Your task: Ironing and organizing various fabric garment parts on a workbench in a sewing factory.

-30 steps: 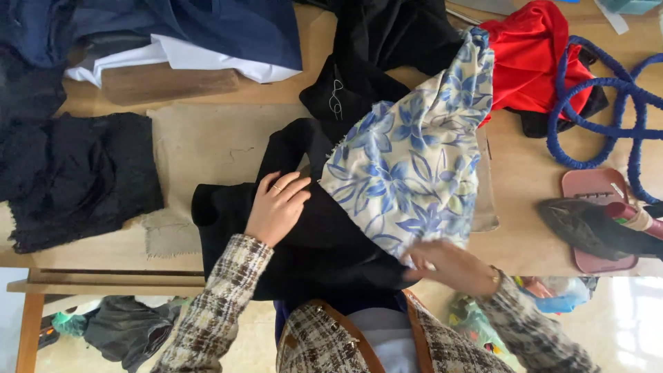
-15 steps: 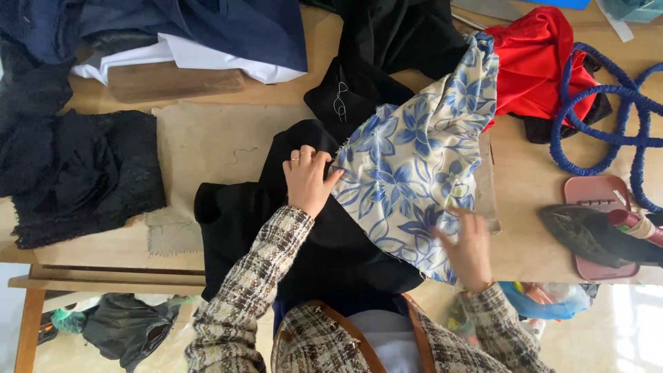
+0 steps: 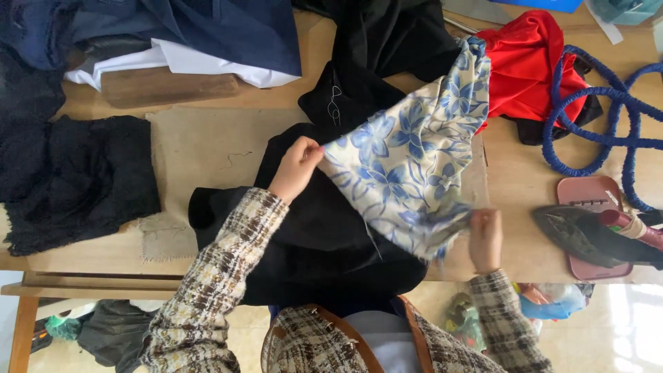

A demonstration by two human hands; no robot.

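Your floral cloth (image 3: pixel 407 179) hangs spread above the black garment (image 3: pixel 311 235) on the table (image 3: pixel 207 145). Your left hand (image 3: pixel 295 168) pinches one edge shut; your right hand (image 3: pixel 485 238) grips the opposite corner.

The floral cloth (image 3: pixel 407 173) is a pale cream piece printed with blue flowers and leaves, its edges raw and slightly frayed. It sits in the middle of the frame, stretched slantwise from lower centre up toward the upper right, where its far corner rises against a red cloth. It is pulled fairly flat, with soft wrinkles running along its length. Its left corner is pinched at centre frame; its lower right corner is bunched and blurred, right of centre. Beneath it lies the black cloth (image 3: pixel 311 242), a large, plain, dark piece spread over the bench in the lower middle of the frame, its near edge hanging over the bench's front.
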